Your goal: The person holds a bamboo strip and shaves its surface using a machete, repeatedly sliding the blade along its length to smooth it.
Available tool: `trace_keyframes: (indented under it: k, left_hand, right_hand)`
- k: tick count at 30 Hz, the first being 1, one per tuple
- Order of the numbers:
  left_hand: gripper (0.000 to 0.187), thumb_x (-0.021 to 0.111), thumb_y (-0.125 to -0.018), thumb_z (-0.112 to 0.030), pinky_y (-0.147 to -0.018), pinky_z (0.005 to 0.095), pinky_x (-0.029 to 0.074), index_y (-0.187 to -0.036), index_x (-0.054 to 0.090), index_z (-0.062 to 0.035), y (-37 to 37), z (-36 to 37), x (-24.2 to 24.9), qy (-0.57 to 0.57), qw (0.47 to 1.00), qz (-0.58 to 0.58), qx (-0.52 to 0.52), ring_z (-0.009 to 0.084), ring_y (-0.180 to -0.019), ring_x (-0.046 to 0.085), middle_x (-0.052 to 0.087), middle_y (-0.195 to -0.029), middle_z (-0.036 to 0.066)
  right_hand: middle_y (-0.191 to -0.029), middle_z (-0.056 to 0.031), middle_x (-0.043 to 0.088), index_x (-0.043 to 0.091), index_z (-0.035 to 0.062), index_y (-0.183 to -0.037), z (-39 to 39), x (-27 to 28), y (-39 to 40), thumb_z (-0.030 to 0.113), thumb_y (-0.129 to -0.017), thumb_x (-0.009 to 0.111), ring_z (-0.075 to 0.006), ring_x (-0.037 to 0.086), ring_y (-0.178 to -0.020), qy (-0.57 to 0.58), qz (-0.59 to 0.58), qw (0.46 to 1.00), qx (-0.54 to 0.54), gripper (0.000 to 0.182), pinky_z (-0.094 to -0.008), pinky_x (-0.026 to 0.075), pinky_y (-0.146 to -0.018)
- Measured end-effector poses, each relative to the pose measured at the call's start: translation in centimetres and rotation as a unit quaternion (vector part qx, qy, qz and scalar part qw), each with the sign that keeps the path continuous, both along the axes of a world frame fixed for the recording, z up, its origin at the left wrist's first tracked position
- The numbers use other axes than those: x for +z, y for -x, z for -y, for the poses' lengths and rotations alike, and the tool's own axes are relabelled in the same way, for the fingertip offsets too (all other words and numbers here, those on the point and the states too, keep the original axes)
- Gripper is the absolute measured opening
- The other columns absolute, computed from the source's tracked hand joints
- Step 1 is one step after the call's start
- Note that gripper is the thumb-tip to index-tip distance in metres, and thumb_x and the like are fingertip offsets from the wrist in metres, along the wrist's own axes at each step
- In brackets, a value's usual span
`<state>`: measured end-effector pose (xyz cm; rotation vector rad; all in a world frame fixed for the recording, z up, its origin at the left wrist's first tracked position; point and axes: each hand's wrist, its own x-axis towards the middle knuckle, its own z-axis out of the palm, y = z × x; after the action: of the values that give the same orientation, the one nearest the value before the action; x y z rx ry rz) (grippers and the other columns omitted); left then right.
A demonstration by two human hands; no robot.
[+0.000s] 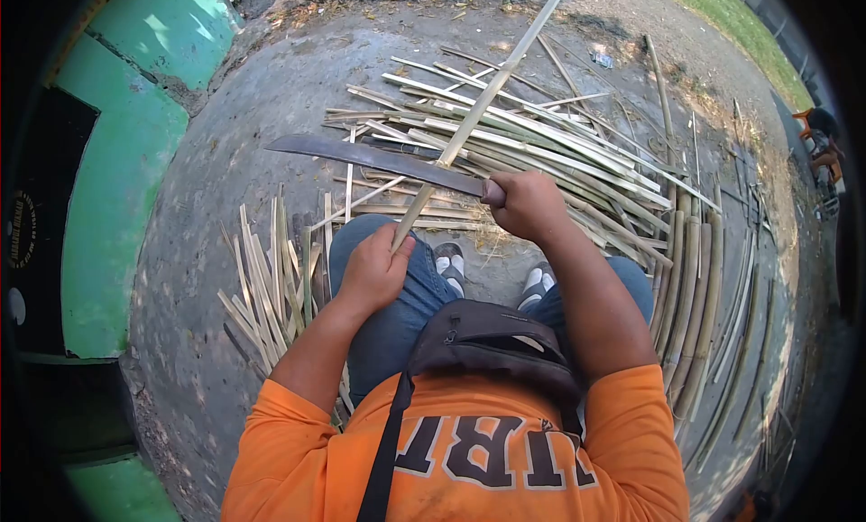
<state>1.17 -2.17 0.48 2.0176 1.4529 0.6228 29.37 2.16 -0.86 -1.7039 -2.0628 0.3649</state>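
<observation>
My left hand (375, 267) is closed round the lower end of a long split bamboo strip (490, 92), which slants up and away to the right past the top edge. In my right hand (530, 204) is the handle of a machete (377, 160). Its long dark blade points left and crosses the strip a little above my left hand. Blade and strip appear to touch, though the exact contact is hard to make out. Beyond the blade, a heap of split bamboo strips (550, 149) lies on the ground.
More cut strips (262, 283) lie to my left. Thick bamboo poles (693, 296) and thin ones lie on my right. A black bag (492, 346) rests across my lap. The green wall (117, 197) stands at far left, and a seated person (823, 147) is at far right.
</observation>
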Motion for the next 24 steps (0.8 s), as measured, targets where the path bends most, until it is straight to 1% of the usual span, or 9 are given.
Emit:
trace_keyframes:
  k: [3, 7, 8, 9, 11, 12, 18, 21, 24]
  left_hand:
    - [0.029, 0.06, -0.104, -0.027, -0.074, 0.0483, 0.051, -0.112, 0.065, 0.0014, 0.0, 0.0, -0.6, -0.026, 1.0, 0.01, -0.001, 0.0465, -0.085, 0.067, 0.068, -0.087, 0.025]
    - [0.029, 0.061, -0.103, -0.027, -0.074, 0.0474, 0.051, -0.111, 0.065, 0.0015, 0.4, -0.1, -1.4, -0.05, 0.999, -0.001, -0.008, 0.0461, -0.085, 0.067, 0.068, -0.086, 0.024]
    - [0.029, 0.061, -0.103, -0.026, -0.074, 0.0472, 0.051, -0.111, 0.065, 0.0013, 0.5, 0.1, -1.4, -0.05, 0.999, -0.007, -0.007, 0.0458, -0.085, 0.067, 0.068, -0.086, 0.024]
    - [0.029, 0.061, -0.103, -0.026, -0.073, 0.047, 0.051, -0.111, 0.065, 0.0012, 0.5, 0.1, -1.2, -0.051, 0.999, -0.011, -0.005, 0.0456, -0.084, 0.067, 0.067, -0.085, 0.024]
    - [0.028, 0.06, -0.103, -0.027, -0.074, 0.0526, 0.05, -0.109, 0.064, 0.0004, 0.3, 0.0, -0.5, -0.023, 1.0, 0.002, 0.002, 0.0488, -0.087, 0.065, 0.068, -0.09, 0.026]
    - [0.027, 0.06, -0.103, -0.027, -0.075, 0.0555, 0.049, -0.108, 0.063, 0.0001, 0.1, 0.0, -0.3, -0.008, 1.0, 0.01, 0.005, 0.0504, -0.088, 0.064, 0.068, -0.093, 0.026]
    - [0.027, 0.06, -0.103, -0.026, -0.074, 0.0547, 0.05, -0.109, 0.063, 0.0003, 0.2, 0.0, -0.2, 0.004, 1.0, 0.017, 0.006, 0.0498, -0.087, 0.064, 0.069, -0.093, 0.025]
    - [0.028, 0.062, -0.103, -0.025, -0.073, 0.0467, 0.051, -0.11, 0.065, 0.0012, 0.0, 0.1, -0.4, -0.02, 0.999, 0.025, 0.008, 0.0443, -0.083, 0.068, 0.068, -0.086, 0.023]
    - [0.028, 0.061, -0.103, -0.025, -0.074, 0.0471, 0.052, -0.111, 0.065, 0.0012, 0.1, 0.0, -0.7, -0.036, 0.999, 0.007, -0.007, 0.0456, -0.085, 0.068, 0.069, -0.088, 0.024]
  right_hand:
    - [-0.077, -0.0137, 0.071, 0.072, 0.0152, -0.086, 0.6, 0.2, 1.6, 0.018, -0.075, 0.07, -0.0379, 0.071, -0.08, -0.007, 0.029, 0.997, 0.066, 0.012, -0.0501, 0.056, -0.073]
    - [-0.073, -0.0138, 0.068, 0.068, 0.0135, -0.079, 0.3, 0.4, 2.0, 0.019, -0.071, 0.072, -0.0393, 0.068, -0.075, -0.008, 0.059, 0.995, 0.079, 0.01, -0.0524, 0.054, -0.068]
    - [-0.078, -0.0137, 0.072, 0.072, 0.0141, -0.084, -0.2, 0.2, 1.4, 0.017, -0.072, 0.069, -0.0376, 0.072, -0.08, 0.024, 0.074, 0.995, 0.061, 0.013, -0.0491, 0.057, -0.073]
    - [-0.08, -0.0151, 0.072, 0.074, 0.0142, -0.088, -0.7, -0.1, 1.0, 0.019, -0.075, 0.069, -0.0383, 0.072, -0.083, 0.014, 0.03, 0.999, 0.015, 0.015, -0.0496, 0.057, -0.075]
    - [-0.083, -0.0163, 0.073, 0.075, 0.0151, -0.092, -1.4, 0.0, -0.6, 0.022, -0.079, 0.069, -0.0393, 0.071, -0.085, 0.066, -0.006, 0.996, -0.062, 0.016, -0.0507, 0.057, -0.077]
    - [-0.084, -0.0166, 0.073, 0.075, 0.0159, -0.094, -1.6, -0.3, -0.7, 0.024, -0.081, 0.069, -0.0401, 0.07, -0.084, 0.055, 0.028, 0.996, -0.064, 0.016, -0.0517, 0.056, -0.077]
    - [-0.082, -0.0164, 0.072, 0.073, 0.0145, -0.091, -0.3, -0.4, -0.3, 0.023, -0.081, 0.069, -0.0395, 0.071, -0.083, -0.015, -0.022, 1.0, -0.012, 0.014, -0.0513, 0.056, -0.075]
    - [-0.08, -0.0143, 0.072, 0.072, 0.0146, -0.088, 0.1, -0.5, 1.5, 0.02, -0.077, 0.07, -0.0378, 0.071, -0.082, -0.016, 0.02, 0.998, 0.061, 0.012, -0.0507, 0.056, -0.073]
    - [-0.078, -0.0116, 0.072, 0.072, 0.016, -0.084, 0.1, 0.8, 1.9, 0.017, -0.071, 0.072, -0.0357, 0.072, -0.081, 0.001, 0.058, 0.995, 0.085, 0.013, -0.05, 0.056, -0.072]
